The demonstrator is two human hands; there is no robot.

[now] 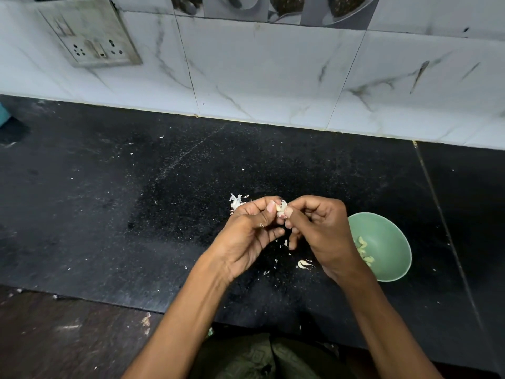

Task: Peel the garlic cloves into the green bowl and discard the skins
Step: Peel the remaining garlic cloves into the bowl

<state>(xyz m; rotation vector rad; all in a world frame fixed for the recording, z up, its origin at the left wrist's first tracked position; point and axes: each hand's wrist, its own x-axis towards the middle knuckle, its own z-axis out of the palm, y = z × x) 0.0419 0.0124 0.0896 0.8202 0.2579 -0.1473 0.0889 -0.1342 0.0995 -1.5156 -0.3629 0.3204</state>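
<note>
1. Socket plate (90, 34), grimy, sits on the marble-tiled wall (273, 75) at my far left, above the black desk (109, 201).
2. A small heap of garlic skins (237, 201) lies on the desk just beyond my left hand's knuckles.
3. My left hand (250, 233) is over the desk at centre, fingers (269, 205) curled, pinching the garlic clove (281, 207) from its left side.
4. The clove is off the desk, held between both hands, with pale skin partly on it as far as I can see.
5. My right hand (325, 231) meets the left at the clove; its thumb and forefinger pinch the clove's right side and the other fingers are curled under.
6. More loose skins (304, 265) and small flakes lie on the desk beneath and between my wrists.
7. The green bowl (390, 242) stands on the desk just right of my right hand, partly hidden by that wrist.
8. Peeled cloves (364, 250) lie inside the bowl along its left inner side.
</note>
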